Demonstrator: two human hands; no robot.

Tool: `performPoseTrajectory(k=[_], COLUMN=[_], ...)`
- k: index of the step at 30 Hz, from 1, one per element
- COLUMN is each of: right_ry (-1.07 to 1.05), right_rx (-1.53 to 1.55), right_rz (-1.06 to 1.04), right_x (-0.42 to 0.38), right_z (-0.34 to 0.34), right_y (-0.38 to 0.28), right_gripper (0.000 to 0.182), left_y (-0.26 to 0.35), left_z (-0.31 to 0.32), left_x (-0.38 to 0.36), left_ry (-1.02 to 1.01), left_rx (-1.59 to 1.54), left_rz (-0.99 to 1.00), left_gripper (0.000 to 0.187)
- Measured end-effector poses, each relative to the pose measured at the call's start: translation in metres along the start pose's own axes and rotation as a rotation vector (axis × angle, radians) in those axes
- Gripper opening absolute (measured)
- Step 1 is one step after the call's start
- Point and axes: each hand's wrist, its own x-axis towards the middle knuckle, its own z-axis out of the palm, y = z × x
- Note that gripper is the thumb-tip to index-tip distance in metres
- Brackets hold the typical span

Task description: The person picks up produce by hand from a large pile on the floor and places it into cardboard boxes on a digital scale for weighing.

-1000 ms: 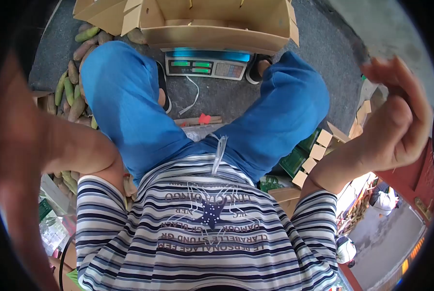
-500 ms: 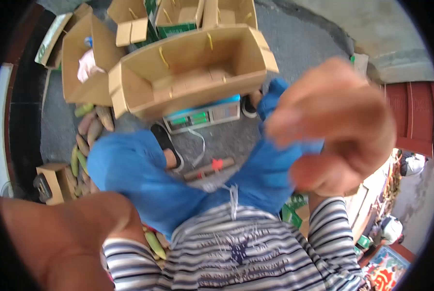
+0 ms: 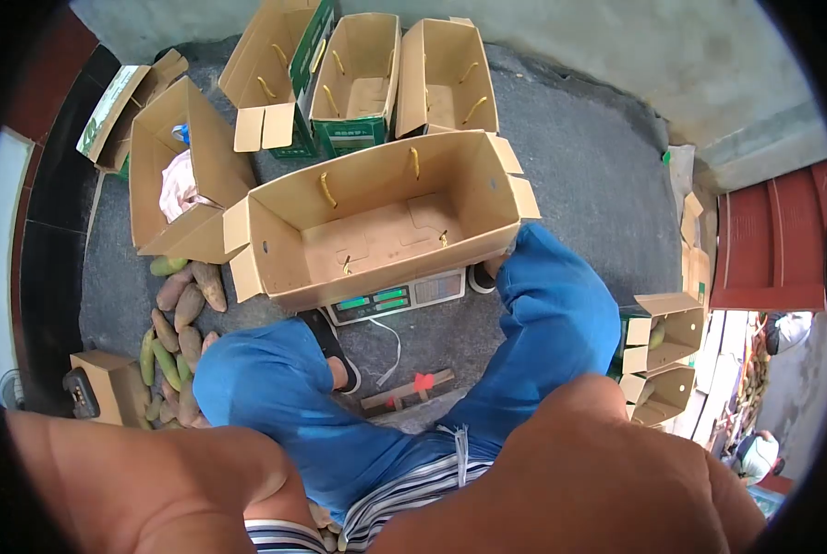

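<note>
"Two hands showed in the head view, the left hand [image 3: 145, 480] and the right hand [image 3: 579, 475]. Gripping?"

"Nobody could tell; their fingertips were hidden. They seemed between actions, and reaching the box [image 3: 404, 274] would have called for extending both past the knees [image 3: 575, 291]."

"Where was it?"

"Ahead, apparently resting on the scale [image 3: 439, 289]. Its open top faced up, its long axis ran left to right, right end slightly farther away."

Matt brown cardboard here, that big open box [image 3: 372, 189], with cord-like yellow handles [image 3: 326, 192]; the scale [image 3: 439, 288] shows smooth, plastic-looking casing. Now blue cloth trousers [image 3: 561, 305], softly creased, crumpled pink fabric [image 3: 181, 187], and a rough, matt dark floor [image 3: 579, 157] running underneath!
</note>
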Motion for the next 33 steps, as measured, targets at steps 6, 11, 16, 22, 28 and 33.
performPoseTrajectory(k=[6, 11, 16, 22, 28, 33], right_ry=[0.038, 0.083, 0.135, 0.234, 0.367, 0.482], right_rx=[0.042, 0.105, 0.245, 0.498, 0.816, 1.096], right_rz=[0.034, 0.053, 0.079, 0.09, 0.065, -0.003], right_x=[-0.004, -0.006, -0.011, -0.015, -0.016, -0.014], right_z=[0.001, -0.001, -0.003, -0.006, -0.011, -0.02], right_y=[-0.005, -0.007, -0.009, -0.01, -0.016, -0.027], right_gripper=[0.019, 0.018, 0.016, 0.014, 0.013, 0.011], left_y=[0.002, 0.004, 0.006, 0.008, 0.011, 0.014], left_z=[-0.002, -0.004, -0.004, -0.003, -0.003, 0.0], left_x=[-0.004, -0.005, -0.005, -0.006, -0.007, -0.009], left_ry=[0.016, 0.011, 0.023, 0.027, 0.031, 0.064], left_rx=[-0.008, -0.008, -0.011, -0.004, 0.006, 0.016], left_rz=[-0.007, -0.006, -0.007, -0.018, 0.0, -0.004], left_gripper=[0.039, 0.039, 0.039, 0.039, 0.039, 0.039])
